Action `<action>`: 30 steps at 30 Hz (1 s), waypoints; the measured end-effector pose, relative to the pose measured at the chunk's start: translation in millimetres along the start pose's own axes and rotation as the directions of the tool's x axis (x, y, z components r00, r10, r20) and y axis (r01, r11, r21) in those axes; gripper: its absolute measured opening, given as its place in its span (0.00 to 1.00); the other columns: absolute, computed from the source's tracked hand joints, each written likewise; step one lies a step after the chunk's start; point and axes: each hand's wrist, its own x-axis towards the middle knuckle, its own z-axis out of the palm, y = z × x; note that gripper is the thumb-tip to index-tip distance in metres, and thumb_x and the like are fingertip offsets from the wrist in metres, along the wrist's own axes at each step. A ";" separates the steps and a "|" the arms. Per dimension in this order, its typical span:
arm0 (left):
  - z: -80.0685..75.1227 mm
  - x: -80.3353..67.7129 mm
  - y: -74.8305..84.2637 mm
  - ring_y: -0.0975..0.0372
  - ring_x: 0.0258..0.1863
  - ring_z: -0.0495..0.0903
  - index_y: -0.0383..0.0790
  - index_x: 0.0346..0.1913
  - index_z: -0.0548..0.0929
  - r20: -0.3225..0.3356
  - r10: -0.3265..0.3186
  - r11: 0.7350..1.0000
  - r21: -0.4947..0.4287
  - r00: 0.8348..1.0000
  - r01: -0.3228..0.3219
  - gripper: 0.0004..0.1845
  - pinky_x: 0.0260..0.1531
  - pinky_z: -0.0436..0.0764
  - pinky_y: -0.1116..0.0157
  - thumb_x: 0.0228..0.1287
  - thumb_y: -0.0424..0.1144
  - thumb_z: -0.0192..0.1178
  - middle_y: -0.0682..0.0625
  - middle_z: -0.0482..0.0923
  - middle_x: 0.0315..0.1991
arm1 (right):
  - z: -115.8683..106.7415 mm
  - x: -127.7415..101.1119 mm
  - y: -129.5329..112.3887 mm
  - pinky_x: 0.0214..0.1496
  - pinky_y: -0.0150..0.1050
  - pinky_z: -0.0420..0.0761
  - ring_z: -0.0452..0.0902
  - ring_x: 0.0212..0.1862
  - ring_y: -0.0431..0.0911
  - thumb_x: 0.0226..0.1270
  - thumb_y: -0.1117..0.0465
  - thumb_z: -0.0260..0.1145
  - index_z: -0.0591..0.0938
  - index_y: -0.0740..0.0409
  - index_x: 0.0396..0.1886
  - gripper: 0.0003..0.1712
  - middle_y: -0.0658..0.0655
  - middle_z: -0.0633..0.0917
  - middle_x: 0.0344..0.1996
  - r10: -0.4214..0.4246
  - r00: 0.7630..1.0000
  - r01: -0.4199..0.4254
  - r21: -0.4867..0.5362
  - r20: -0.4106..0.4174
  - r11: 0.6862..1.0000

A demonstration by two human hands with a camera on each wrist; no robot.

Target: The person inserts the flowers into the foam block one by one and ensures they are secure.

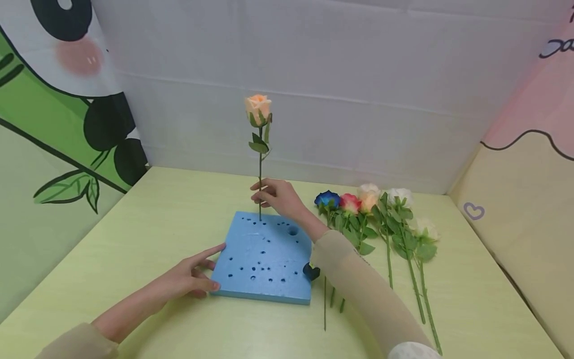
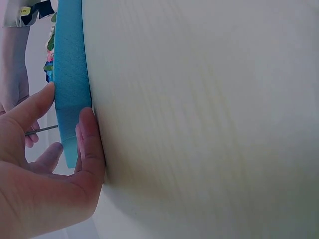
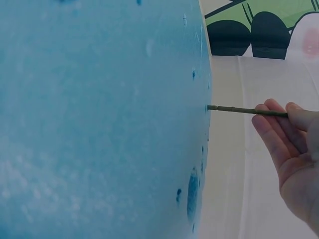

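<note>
A peach rose (image 1: 258,110) on a long stem stands upright at the far edge of a blue foam board (image 1: 244,249). My right hand (image 1: 280,197) pinches its stem (image 3: 234,109) between thumb and fingers, a little above the board. The stem's lower end meets the board's holed face. At the board's near left corner, my left hand (image 1: 186,276) grips the edge. In the left wrist view, the thumb of that hand (image 2: 55,184) lies on the upper face and other fingers lie low by the table.
Right of the board lie several loose flowers: a blue one (image 1: 327,199), a red one (image 1: 350,203) and pale ones (image 1: 399,197), stems toward me. A small black object (image 1: 311,271) overlaps the board's right edge. A white cloth wall (image 1: 314,124) rises behind the table (image 1: 179,209).
</note>
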 end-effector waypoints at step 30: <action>-0.4 3.8 -2.4 0.58 0.40 0.79 0.55 0.79 0.54 -0.003 -0.002 1.000 -0.021 1.000 0.002 0.49 0.42 0.83 0.63 0.58 0.44 0.71 0.35 0.65 0.66 | 1.4 -0.1 4.3 0.51 0.42 0.86 0.84 0.51 0.60 0.75 0.63 0.58 0.79 0.59 0.57 0.15 0.65 0.87 0.48 -0.016 1.000 0.016 0.002 0.000 1.000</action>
